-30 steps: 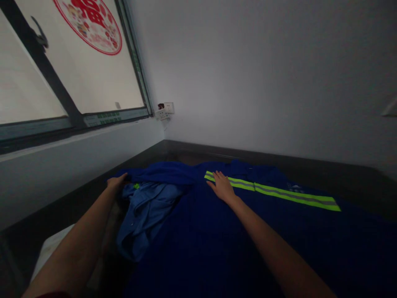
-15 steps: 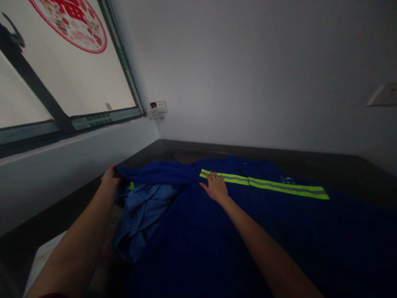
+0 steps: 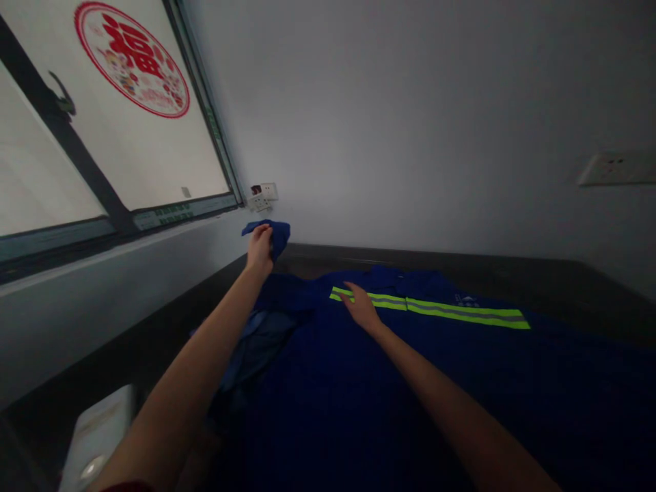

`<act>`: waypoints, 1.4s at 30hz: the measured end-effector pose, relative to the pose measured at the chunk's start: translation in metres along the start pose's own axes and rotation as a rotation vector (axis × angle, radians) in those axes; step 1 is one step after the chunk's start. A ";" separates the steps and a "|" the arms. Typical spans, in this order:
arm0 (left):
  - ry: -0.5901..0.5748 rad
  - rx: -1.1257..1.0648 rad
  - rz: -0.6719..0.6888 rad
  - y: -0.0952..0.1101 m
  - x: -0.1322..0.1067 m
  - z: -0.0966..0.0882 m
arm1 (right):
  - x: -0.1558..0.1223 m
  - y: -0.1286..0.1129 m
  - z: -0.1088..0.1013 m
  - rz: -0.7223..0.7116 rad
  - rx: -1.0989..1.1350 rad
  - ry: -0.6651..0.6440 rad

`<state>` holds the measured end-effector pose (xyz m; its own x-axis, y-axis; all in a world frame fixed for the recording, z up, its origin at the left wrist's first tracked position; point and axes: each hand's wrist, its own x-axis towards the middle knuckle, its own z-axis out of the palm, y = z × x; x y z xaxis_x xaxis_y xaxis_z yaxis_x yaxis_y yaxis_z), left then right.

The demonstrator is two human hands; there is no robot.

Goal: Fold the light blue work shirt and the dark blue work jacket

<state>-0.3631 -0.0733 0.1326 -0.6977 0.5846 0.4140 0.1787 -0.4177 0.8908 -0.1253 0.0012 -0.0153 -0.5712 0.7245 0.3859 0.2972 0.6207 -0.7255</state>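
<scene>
A dark blue work jacket [image 3: 389,383] with a yellow-green reflective stripe [image 3: 461,311] lies spread on a dark table [image 3: 564,280]. My left hand [image 3: 260,247] is closed on the jacket's left sleeve [image 3: 274,234] and holds it lifted above the table, near the back wall. My right hand [image 3: 361,306] lies flat and open on the jacket's chest, its fingers on the left end of the stripe. A lighter blue garment [image 3: 251,348] is bunched under the jacket's left side, partly hidden by my left arm.
A window [image 3: 102,137] with a round red paper decoration [image 3: 130,58] runs along the left wall. Wall sockets [image 3: 261,196] sit in the corner, another socket [image 3: 618,167] is on the right wall. A white object [image 3: 97,444] lies at the table's near left.
My left hand has lifted the sleeve from the table's left side up and toward the middle. My right hand has stayed pressed on the stripe.
</scene>
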 end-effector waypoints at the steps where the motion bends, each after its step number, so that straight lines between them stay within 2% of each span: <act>1: -0.016 0.025 0.042 -0.003 -0.011 0.024 | 0.003 -0.005 -0.009 0.042 0.149 0.021; 3: -0.104 0.098 0.158 -0.012 -0.041 0.072 | 0.008 -0.013 -0.032 0.141 0.448 0.046; 4: -0.277 0.301 0.334 -0.017 -0.061 0.094 | 0.009 -0.016 -0.045 0.183 0.575 0.055; 7: -0.579 0.394 0.436 -0.037 -0.130 0.141 | 0.002 -0.010 -0.082 0.251 0.794 0.122; 8: -0.701 0.437 0.469 -0.043 -0.152 0.149 | -0.004 -0.003 -0.092 0.273 0.811 0.168; 9: -0.899 0.597 0.568 -0.050 -0.172 0.153 | -0.011 0.006 -0.101 0.299 0.809 0.225; 10: -1.035 0.724 0.639 -0.055 -0.189 0.153 | -0.018 0.017 -0.107 0.333 0.792 0.285; 12: -1.171 0.888 0.717 -0.062 -0.211 0.146 | -0.035 0.041 -0.115 0.421 0.742 0.384; 14: -1.169 0.976 0.745 -0.065 -0.217 0.129 | -0.049 0.062 -0.119 0.517 0.723 0.429; 17: -1.071 1.090 0.757 -0.063 -0.206 0.091 | -0.059 0.082 -0.124 0.605 0.745 0.443; 21: -0.958 1.228 0.666 -0.068 -0.182 0.030 | -0.057 0.096 -0.130 0.524 0.635 0.432; 23: -0.831 1.259 0.578 -0.076 -0.170 0.004 | -0.054 0.101 -0.133 0.488 0.597 0.447; 25: -0.661 1.229 0.472 -0.086 -0.161 -0.014 | -0.051 0.103 -0.137 0.483 0.614 0.481; 27: -0.550 1.157 0.377 -0.096 -0.153 -0.024 | -0.051 0.104 -0.141 0.487 0.631 0.511; 28: -0.535 1.120 0.343 -0.101 -0.150 -0.027 | -0.052 0.103 -0.144 0.485 0.633 0.526; 32: -0.641 1.006 0.269 -0.108 -0.138 -0.037 | -0.064 0.099 -0.154 0.459 0.674 0.606; 35: -0.684 0.948 0.188 -0.110 -0.126 -0.054 | -0.082 0.096 -0.156 0.471 0.670 0.629; 39: -0.643 1.033 0.140 -0.122 -0.106 -0.080 | -0.106 0.093 -0.155 0.469 0.636 0.601; 42: -0.534 1.144 0.159 -0.130 -0.096 -0.085 | -0.118 0.088 -0.156 0.472 0.698 0.590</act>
<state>-0.3780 -0.1345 -0.0390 -0.2963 0.9008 0.3174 0.9143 0.1714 0.3669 0.0873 0.0173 -0.0362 0.0111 0.9983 0.0573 -0.2244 0.0583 -0.9728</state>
